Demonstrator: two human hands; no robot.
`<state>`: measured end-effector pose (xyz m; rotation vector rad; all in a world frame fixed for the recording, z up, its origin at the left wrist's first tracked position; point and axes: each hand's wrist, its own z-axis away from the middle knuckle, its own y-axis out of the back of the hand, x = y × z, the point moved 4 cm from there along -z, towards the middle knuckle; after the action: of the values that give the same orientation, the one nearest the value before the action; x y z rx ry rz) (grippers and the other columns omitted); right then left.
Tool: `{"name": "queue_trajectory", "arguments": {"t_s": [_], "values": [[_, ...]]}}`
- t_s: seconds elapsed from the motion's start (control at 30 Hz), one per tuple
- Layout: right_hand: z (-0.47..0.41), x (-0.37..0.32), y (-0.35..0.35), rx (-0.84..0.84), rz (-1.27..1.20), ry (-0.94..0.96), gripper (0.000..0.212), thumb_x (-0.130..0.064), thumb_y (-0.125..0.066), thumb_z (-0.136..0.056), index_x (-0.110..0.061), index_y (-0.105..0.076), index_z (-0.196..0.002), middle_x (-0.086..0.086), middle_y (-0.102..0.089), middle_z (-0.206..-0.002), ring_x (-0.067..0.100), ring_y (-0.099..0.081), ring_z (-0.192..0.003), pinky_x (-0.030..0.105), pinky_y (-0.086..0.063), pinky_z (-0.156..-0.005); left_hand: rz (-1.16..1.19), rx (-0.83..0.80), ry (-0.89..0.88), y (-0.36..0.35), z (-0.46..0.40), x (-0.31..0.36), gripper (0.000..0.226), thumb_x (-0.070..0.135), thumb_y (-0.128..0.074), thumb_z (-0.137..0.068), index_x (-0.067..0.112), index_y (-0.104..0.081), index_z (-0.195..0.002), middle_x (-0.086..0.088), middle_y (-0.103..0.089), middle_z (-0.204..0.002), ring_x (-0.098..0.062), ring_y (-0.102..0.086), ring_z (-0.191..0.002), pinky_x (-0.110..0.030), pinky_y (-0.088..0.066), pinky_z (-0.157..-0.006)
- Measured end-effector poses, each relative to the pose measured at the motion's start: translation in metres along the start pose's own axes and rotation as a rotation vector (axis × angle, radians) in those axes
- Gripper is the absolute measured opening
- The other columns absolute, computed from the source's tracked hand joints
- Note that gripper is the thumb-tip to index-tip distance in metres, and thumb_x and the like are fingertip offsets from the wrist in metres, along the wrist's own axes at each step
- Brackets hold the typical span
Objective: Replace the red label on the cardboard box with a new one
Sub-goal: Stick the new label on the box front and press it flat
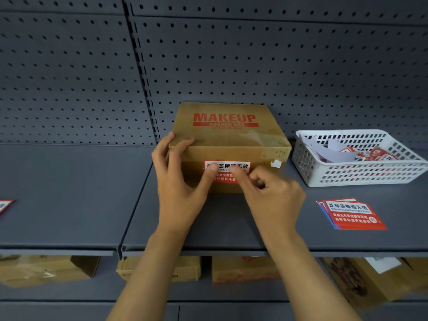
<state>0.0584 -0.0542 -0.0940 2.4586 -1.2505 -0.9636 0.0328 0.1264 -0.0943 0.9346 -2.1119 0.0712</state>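
A brown cardboard box (229,135) printed "MAKEUP" stands on the grey shelf (69,193). A red label (228,169) is stuck on its front face. My left hand (178,181) grips the box's front left corner, fingers over the top edge and thumb pressed on the label's left end. My right hand (271,193) is loosely curled, its index finger pressing on the lower middle of the label. A stack of new red labels (352,214) lies on the shelf to the right.
A white plastic basket (356,174) holding paper scraps and torn red labels stands right of the box. Another red label (4,206) lies at the far left. A pegboard wall backs the shelf. Cardboard boxes (159,269) sit on the lower shelf.
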Motion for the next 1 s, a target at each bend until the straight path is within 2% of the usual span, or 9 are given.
{"name": "queue_trajectory", "arguments": {"t_s": [0.17, 0.4, 0.6, 0.7, 0.8, 0.9, 0.97, 1.0], "values": [[0.004, -0.008, -0.011, -0.012, 0.049, 0.058, 0.062, -0.061, -0.071, -0.084, -0.017, -0.048, -0.046, -0.006, -0.045, -0.039, 0.014, -0.039, -0.036, 0.023, -0.024, -0.043, -0.061, -0.001, -0.012, 0.000, 0.000, -0.004, 0.058, 0.027, -0.081, -0.083, 0.014, -0.053, -0.132, -0.008, -0.031, -0.151, 0.018, -0.021, -0.137, -0.003, -0.025, -0.108], [0.002, 0.011, -0.002, -0.017, 0.072, -0.036, 0.063, -0.061, -0.072, -0.082, -0.013, -0.051, -0.048, -0.003, -0.042, -0.040, 0.020, -0.039, -0.036, 0.024, -0.023, -0.043, -0.048, -0.004, -0.019, -0.001, 0.000, -0.007, 0.048, 0.017, -0.073, -0.091, 0.012, -0.052, -0.134, -0.012, -0.032, -0.150, -0.012, -0.032, -0.143, -0.010, -0.027, -0.112], [0.003, 0.018, 0.006, 0.000, 0.080, -0.067, 0.061, -0.059, -0.073, -0.082, -0.011, -0.050, -0.050, -0.004, -0.037, -0.043, 0.024, -0.039, -0.038, 0.028, -0.029, -0.042, -0.014, -0.015, -0.022, -0.001, 0.000, -0.004, 0.047, 0.016, -0.070, -0.093, 0.012, -0.050, -0.135, -0.014, -0.030, -0.151, -0.014, -0.032, -0.144, -0.013, -0.028, -0.113], [0.005, 0.011, 0.003, -0.016, 0.065, -0.026, 0.061, -0.058, -0.073, -0.083, -0.013, -0.052, -0.049, -0.005, -0.042, -0.041, 0.019, -0.040, -0.037, 0.026, -0.028, -0.041, -0.017, -0.057, -0.013, 0.000, 0.001, -0.003, 0.059, 0.024, -0.076, -0.088, 0.015, -0.047, -0.139, -0.009, -0.025, -0.155, -0.010, -0.026, -0.147, -0.021, -0.032, -0.116], [0.010, -0.002, -0.005, -0.048, 0.041, 0.076, 0.059, -0.060, -0.070, -0.085, -0.016, -0.052, -0.049, -0.006, -0.051, -0.043, 0.013, -0.043, -0.038, 0.023, -0.029, -0.042, -0.064, -0.110, -0.027, 0.001, 0.003, -0.003, 0.074, 0.033, -0.082, -0.081, 0.020, -0.043, -0.142, -0.006, -0.019, -0.160, 0.003, -0.015, -0.148, -0.004, -0.023, -0.111], [0.011, -0.010, -0.010, -0.057, 0.070, 0.113, 0.059, -0.061, -0.070, -0.085, -0.019, -0.047, -0.050, -0.008, -0.050, -0.044, 0.008, -0.035, -0.042, 0.020, -0.021, -0.048, -0.116, -0.098, -0.047, 0.003, 0.003, -0.005, 0.075, 0.031, -0.084, -0.079, 0.021, -0.045, -0.141, -0.007, -0.021, -0.160, 0.015, -0.012, -0.143, 0.003, -0.021, -0.106], [0.010, -0.009, -0.011, -0.053, 0.100, 0.092, 0.060, -0.060, -0.070, -0.085, -0.018, -0.047, -0.050, -0.006, -0.048, -0.042, 0.010, -0.032, -0.042, 0.021, -0.019, -0.049, -0.122, -0.087, -0.039, 0.004, 0.003, -0.007, 0.072, 0.029, -0.084, -0.079, 0.021, -0.046, -0.140, -0.006, -0.023, -0.160, 0.013, -0.015, -0.144, 0.004, -0.022, -0.105], [0.010, -0.006, -0.010, -0.058, 0.104, 0.075, 0.060, -0.061, -0.069, -0.085, -0.017, -0.047, -0.050, -0.005, -0.047, -0.042, 0.011, -0.033, -0.040, 0.021, -0.019, -0.049, -0.118, -0.087, -0.033, 0.004, 0.003, -0.007, 0.071, 0.028, -0.083, -0.079, 0.021, -0.046, -0.140, -0.005, -0.023, -0.159, 0.006, -0.019, -0.147, 0.003, -0.022, -0.106]]}}
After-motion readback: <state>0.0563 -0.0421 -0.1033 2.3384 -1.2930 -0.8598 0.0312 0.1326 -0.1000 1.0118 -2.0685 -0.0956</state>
